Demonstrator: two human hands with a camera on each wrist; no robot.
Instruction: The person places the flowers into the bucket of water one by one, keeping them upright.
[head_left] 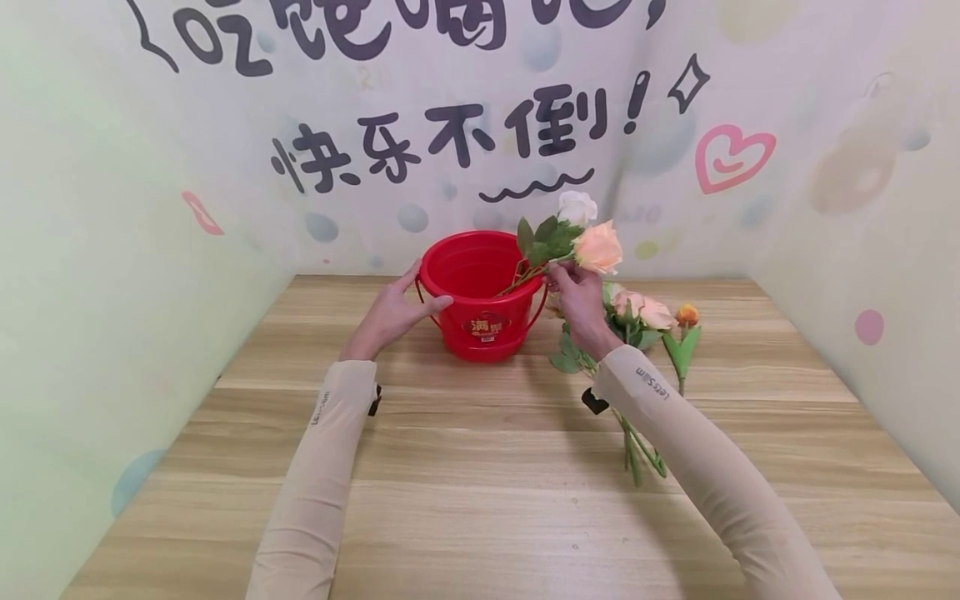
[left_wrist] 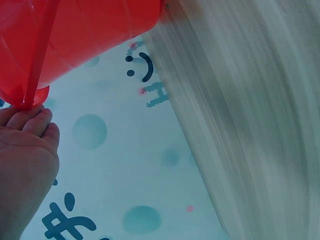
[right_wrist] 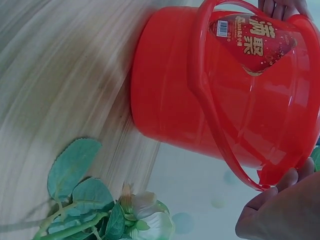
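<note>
A red plastic bucket (head_left: 482, 329) stands near the back of the table, its handle hanging down at the front. My left hand (head_left: 393, 312) holds its left side, thumb across the front wall and fingers at the rim by the handle's end. At the opposite side my right hand (head_left: 577, 300) grips the rim beside the other handle end. A peach rose (head_left: 597, 247) and a white rose (head_left: 577, 207) lean over the right rim, stems slanting down inside past my right fingertips. I cannot tell whether those fingers also pinch a stem.
Several more flowers lie right of the bucket, partly under my right forearm: pink roses (head_left: 645, 310), an orange tulip (head_left: 686, 315), and a white bloom (right_wrist: 155, 225). Their green stems (head_left: 637, 450) point toward the front. A printed cloth wall (head_left: 420, 192) rises behind the wooden table (head_left: 480, 500).
</note>
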